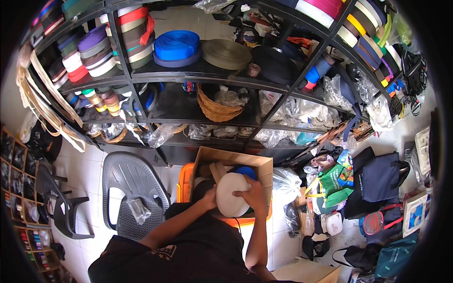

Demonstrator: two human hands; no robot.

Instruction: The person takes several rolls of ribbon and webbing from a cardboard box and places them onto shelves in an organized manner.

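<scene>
Between my hands is a round, flat, off-white roll [232, 198], which looks like wound webbing, tilted over an open cardboard box [262, 166]. My right hand [255, 194] grips its right side, with the thumb laid across the face. At the opposite edge my left hand [208, 198] has its fingers closed on the rim, partly hidden behind it. Inside the box lie a blue roll [246, 172], tan strap-like pieces [218, 170] and a dark roll [202, 187]. Around the box shows an orange crate [185, 181].
Ahead stands a black shelf rack [188, 77] with webbing rolls, including a blue one [177, 45], and a wicker basket [214, 107]. A grey plastic chair [134, 188] is at my left. Bags, including a navy one [384, 172], crowd the floor at right.
</scene>
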